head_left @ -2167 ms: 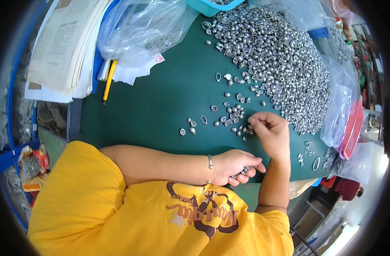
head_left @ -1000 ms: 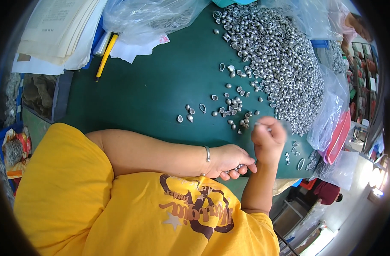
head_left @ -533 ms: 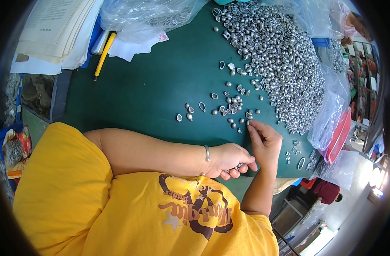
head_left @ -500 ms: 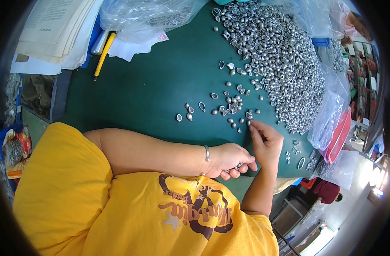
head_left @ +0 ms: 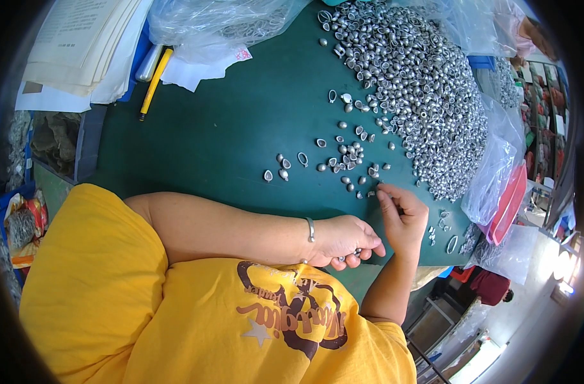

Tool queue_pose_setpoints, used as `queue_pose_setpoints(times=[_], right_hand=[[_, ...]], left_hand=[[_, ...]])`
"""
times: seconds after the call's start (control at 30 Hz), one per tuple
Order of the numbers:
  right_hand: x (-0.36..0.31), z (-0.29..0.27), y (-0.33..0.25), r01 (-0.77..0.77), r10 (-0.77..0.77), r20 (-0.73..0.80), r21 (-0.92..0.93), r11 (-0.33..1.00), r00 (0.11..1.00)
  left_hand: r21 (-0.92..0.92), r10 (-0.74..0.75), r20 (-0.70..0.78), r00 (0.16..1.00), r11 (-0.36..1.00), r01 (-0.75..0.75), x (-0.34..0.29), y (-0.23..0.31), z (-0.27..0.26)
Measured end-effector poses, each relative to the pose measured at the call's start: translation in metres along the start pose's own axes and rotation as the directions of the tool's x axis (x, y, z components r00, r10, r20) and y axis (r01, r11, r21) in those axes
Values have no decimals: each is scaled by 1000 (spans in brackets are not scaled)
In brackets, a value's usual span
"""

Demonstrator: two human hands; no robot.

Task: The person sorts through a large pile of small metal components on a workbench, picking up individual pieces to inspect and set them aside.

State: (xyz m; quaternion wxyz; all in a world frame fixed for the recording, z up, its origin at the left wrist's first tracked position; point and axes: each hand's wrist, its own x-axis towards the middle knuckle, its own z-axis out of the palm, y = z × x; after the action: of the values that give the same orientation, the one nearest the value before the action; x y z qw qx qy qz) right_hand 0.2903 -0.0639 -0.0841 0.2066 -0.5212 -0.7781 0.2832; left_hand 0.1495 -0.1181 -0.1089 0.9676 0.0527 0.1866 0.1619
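Observation:
My left hand, with a metal bangle at its wrist, is curled palm up around several small silver metal pieces. To its right, my right hand is raised over the green tabletop, thumb and forefinger pinched together. Whatever is between those fingertips is too small to make out. Just left of them lie a small metal piece and a few rounded beads. A loose cluster of silver beads and open cups is spread farther up. Near the left forearm rest several more cups and an oval ring.
A large heap of silver metal pieces covers the far right of the green table. Clear plastic bags and a red tray border it. Papers, a yellow pen and a grey bin stand left.
My right hand has shifted slightly right, and the bead at its fingertips no longer shows there. The left fingers have loosened slightly around the metal pieces.

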Motion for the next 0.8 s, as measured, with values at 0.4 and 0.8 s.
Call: queue_pose_setpoints(times=[0.4, 0.8], right_hand=[[7, 1, 3, 50, -56, -64, -94, 994, 996], [49, 10, -32, 261, -235, 157, -176, 949, 959]], left_hand=[[-36, -17, -13, 1000, 999, 17, 0, 3, 0], [-50, -25, -3, 1000, 998, 25, 1, 2, -2]])
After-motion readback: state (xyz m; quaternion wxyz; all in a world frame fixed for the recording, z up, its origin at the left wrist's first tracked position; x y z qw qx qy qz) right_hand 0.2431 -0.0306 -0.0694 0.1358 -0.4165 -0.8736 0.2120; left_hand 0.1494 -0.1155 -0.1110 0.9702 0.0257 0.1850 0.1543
